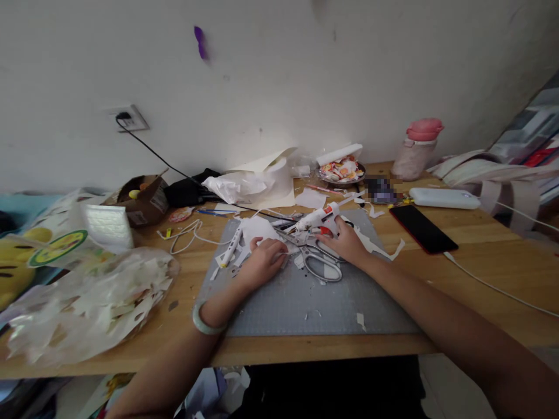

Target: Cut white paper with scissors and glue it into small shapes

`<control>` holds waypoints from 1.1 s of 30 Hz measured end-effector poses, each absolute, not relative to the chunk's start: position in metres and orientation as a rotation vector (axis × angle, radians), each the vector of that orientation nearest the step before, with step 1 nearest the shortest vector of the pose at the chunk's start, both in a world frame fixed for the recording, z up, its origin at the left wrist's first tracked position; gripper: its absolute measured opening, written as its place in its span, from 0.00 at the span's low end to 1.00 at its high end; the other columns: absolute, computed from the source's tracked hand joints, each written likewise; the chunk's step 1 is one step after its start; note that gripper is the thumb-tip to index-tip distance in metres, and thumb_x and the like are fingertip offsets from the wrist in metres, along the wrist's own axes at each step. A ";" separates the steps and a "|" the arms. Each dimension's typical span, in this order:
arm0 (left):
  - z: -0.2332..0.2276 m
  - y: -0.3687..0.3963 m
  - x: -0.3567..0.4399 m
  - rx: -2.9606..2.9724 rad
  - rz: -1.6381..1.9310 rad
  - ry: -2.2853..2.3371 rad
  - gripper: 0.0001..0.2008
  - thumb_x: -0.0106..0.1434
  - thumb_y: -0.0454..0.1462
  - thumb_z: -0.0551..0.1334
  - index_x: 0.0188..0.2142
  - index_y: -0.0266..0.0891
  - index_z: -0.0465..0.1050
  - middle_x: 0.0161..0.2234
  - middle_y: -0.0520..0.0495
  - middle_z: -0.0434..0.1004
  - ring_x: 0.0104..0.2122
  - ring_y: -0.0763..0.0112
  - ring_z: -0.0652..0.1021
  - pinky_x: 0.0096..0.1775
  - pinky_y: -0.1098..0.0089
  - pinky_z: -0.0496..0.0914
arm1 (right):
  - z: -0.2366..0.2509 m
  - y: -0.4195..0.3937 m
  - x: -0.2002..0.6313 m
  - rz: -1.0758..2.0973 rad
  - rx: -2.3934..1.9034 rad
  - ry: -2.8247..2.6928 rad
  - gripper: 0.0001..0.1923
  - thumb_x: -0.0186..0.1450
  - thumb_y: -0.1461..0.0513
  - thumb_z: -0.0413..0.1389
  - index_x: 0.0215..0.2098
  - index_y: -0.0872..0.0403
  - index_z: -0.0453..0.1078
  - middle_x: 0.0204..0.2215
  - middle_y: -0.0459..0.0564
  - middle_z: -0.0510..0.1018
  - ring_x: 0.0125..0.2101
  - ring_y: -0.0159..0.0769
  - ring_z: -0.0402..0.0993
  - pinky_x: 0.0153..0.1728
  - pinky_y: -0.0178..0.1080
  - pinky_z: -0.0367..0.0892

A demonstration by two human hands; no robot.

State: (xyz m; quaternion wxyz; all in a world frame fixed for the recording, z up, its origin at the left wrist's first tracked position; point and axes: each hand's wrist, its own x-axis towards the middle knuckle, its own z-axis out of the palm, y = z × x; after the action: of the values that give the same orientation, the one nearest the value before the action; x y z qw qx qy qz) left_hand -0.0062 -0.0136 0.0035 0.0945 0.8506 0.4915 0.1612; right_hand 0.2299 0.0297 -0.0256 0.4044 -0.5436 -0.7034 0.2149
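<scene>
2 bare hands work over a grey cutting mat (305, 302) on a wooden desk (480, 256): the right hand (345, 241) grips a white glue gun (318, 218) with an orange trigger, nozzle pointing left. The left hand (262, 262), fingers curled, presses down on white paper scraps (255, 230). Steel scissors (317, 256) lie between the hands, beside a black phone (423, 228).

Both forearms extended forward over grey cutting mat (305, 302), left hand (262, 263) palm down, fingers curled, resting on mat, bangled wrist, right hand (345, 241) at mat's far edge, fingers closed in a grip.
</scene>
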 end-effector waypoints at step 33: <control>0.003 -0.014 -0.016 2.729 1.135 1.501 0.09 0.65 0.36 0.56 0.39 0.45 0.76 0.37 0.48 0.80 0.40 0.63 0.72 0.47 0.57 0.59 | -0.025 0.027 0.231 0.532 -1.384 -1.809 0.22 0.54 0.51 0.58 0.41 0.55 0.66 0.29 0.51 0.76 0.24 0.37 0.71 0.24 0.36 0.64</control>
State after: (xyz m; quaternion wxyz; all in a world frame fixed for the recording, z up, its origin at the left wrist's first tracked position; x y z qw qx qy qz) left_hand -0.0164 -0.0142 0.0034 -0.0865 0.8201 0.4513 0.3410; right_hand 0.2308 0.0275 -0.0254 0.3907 -0.5447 -0.7119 0.2095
